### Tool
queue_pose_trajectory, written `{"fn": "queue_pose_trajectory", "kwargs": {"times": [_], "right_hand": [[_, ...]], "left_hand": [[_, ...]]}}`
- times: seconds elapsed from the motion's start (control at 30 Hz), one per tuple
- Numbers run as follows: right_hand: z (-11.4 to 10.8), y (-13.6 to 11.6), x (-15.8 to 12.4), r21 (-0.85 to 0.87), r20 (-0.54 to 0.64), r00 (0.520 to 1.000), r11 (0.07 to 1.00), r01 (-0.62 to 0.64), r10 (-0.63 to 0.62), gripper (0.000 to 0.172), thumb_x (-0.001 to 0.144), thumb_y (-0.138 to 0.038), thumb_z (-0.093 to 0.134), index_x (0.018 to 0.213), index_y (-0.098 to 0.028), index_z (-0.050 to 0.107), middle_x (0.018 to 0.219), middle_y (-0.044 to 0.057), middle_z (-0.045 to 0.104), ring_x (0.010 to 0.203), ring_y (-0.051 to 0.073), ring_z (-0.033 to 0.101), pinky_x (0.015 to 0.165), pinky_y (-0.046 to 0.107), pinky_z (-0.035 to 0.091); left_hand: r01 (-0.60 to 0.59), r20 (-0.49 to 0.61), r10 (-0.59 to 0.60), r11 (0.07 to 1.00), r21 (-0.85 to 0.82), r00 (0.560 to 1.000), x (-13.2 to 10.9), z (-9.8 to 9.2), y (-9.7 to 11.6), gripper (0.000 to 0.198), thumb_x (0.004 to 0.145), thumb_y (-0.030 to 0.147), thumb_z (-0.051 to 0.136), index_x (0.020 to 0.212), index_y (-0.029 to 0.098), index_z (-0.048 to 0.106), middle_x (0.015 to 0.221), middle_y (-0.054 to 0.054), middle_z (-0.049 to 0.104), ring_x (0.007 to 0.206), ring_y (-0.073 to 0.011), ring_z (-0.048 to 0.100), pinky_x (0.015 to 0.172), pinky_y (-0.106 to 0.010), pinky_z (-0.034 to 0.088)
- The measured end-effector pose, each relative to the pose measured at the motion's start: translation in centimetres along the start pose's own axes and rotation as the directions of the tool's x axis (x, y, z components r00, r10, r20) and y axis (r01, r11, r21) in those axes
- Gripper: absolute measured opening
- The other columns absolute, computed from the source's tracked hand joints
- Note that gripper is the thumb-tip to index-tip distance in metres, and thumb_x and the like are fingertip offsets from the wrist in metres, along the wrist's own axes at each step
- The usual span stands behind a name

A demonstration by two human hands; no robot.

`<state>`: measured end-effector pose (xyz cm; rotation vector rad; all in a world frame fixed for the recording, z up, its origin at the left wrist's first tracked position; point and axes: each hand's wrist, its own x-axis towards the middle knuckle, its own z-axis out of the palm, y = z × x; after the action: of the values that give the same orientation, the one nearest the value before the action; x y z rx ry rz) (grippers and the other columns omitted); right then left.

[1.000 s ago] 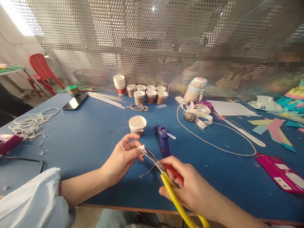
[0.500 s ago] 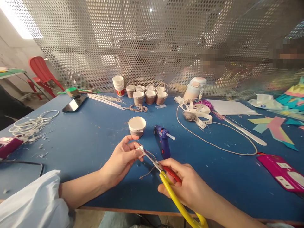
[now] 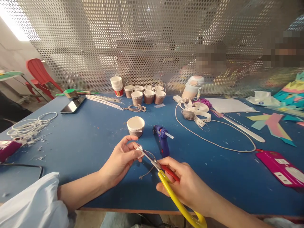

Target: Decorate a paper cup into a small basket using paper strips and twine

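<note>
Between the fingertips of my left hand (image 3: 123, 156) is a small white piece (image 3: 140, 150), perhaps paper; my fingers hide part of it. My right hand (image 3: 184, 179) grips scissors (image 3: 171, 193) with one yellow and one red handle, their blades reaching the white piece. A thin twine (image 3: 148, 172) curves below the blades; where its upper end goes I cannot tell. Just beyond my left fingers stands a small cup (image 3: 136, 126), white inside with a brownish wrapped outside. A blue glue gun (image 3: 162, 139) with a white glue stick lies right of the cup.
Several small handled buckets (image 3: 148, 96) and stacked paper cups (image 3: 116, 85) line the back. A phone (image 3: 73, 105) and coiled cord (image 3: 30, 125) lie left. A bottle (image 3: 193, 86), white tape (image 3: 201, 116), a looped cable (image 3: 213, 145) and a magenta power strip (image 3: 281, 167) occupy the right.
The view has shifted slightly, so most things sit a little further left. Both hands keep nearly the same pose, with the scissors still at the white piece.
</note>
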<state>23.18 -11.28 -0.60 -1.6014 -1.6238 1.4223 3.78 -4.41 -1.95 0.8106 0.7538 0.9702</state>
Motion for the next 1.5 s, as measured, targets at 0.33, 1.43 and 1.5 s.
{"fn": "queue_pose_trajectory", "kwargs": {"times": [0.33,1.43,1.5], "right_hand": [[0.0,0.6,0.2,-0.045,-0.025,1.0,0.999,-0.011,0.01,0.031,0.072,-0.034,0.071,0.099,-0.024,0.06,0.054,-0.01,0.038,0.051,0.009,0.031,0.048,0.022,0.026],[0.5,0.0,-0.6,-0.135,-0.086,0.994,0.989,0.054,-0.066,0.027,0.073,-0.035,0.07,0.093,-0.025,0.057,0.064,-0.009,0.036,0.052,0.008,0.03,0.047,0.021,0.025],[0.3,-0.3,-0.7,-0.112,-0.05,0.998,0.993,0.043,-0.049,0.026,0.074,-0.035,0.069,0.094,-0.025,0.057,0.063,-0.009,0.034,0.053,0.008,0.03,0.047,0.021,0.025]], "left_hand": [[0.013,0.002,-0.013,0.999,0.032,1.0,0.1,-0.2,-0.2,0.044,0.069,0.01,0.075,0.103,0.019,0.049,0.069,0.004,0.062,0.06,-0.0086,0.055,0.059,-0.021,0.044],[0.01,0.013,-0.011,0.999,0.051,1.0,-0.2,0.1,-0.1,0.044,0.068,0.012,0.077,0.105,0.019,0.053,0.07,0.004,0.061,0.062,-0.0097,0.056,0.061,-0.024,0.048],[0.013,0.015,-0.014,0.998,0.054,1.0,-0.3,0.1,-0.1,0.045,0.068,0.011,0.077,0.105,0.019,0.053,0.069,0.005,0.06,0.061,-0.0097,0.056,0.061,-0.024,0.048]]}}
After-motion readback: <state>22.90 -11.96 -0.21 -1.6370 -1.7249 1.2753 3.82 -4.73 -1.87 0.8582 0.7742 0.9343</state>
